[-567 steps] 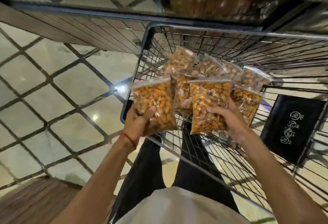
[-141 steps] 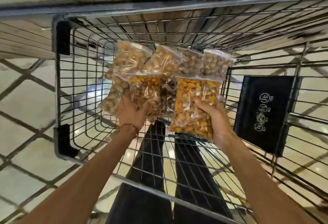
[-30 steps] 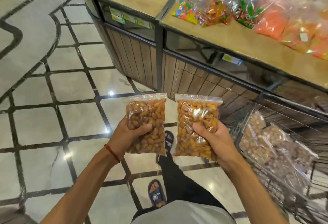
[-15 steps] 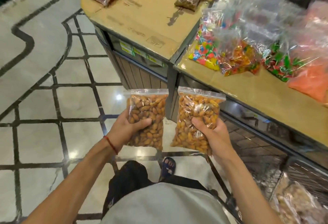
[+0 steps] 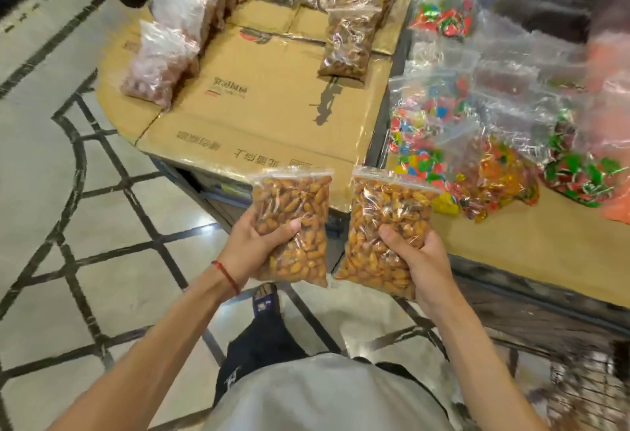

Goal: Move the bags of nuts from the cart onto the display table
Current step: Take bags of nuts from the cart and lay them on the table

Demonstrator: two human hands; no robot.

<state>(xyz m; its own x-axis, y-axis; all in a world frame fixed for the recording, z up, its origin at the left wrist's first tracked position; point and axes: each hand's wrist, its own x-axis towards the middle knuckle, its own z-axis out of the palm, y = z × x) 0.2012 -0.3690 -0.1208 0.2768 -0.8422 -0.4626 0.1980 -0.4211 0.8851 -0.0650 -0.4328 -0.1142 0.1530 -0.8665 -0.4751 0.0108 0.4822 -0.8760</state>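
Observation:
My left hand (image 5: 254, 249) grips a clear zip bag of brown almonds (image 5: 296, 205), held upright at chest height. Beside it my right hand (image 5: 421, 260) grips a second clear bag of orange-brown nuts (image 5: 385, 222), thumb across its front. Both bags hang in the air just before the near edge of the display table (image 5: 259, 116), whose top is covered with flattened cardboard. Several bags of darker nuts (image 5: 351, 38) lie on the far part of that cardboard. Only a blurred corner of the wire cart (image 5: 586, 393) shows at the bottom right.
A second wooden-topped table (image 5: 531, 253) adjoins on the right, carrying several bags of coloured sweets (image 5: 426, 144). Pale bags (image 5: 160, 65) lie at the cardboard's left end. Tiled floor (image 5: 68, 226) spreads to the left. My sandalled foot (image 5: 266, 301) stands below the bags.
I have stepped closer to the display table, and the view has tilted up, so more of its cardboard top and far bags shows. Both hands still hold their bags.

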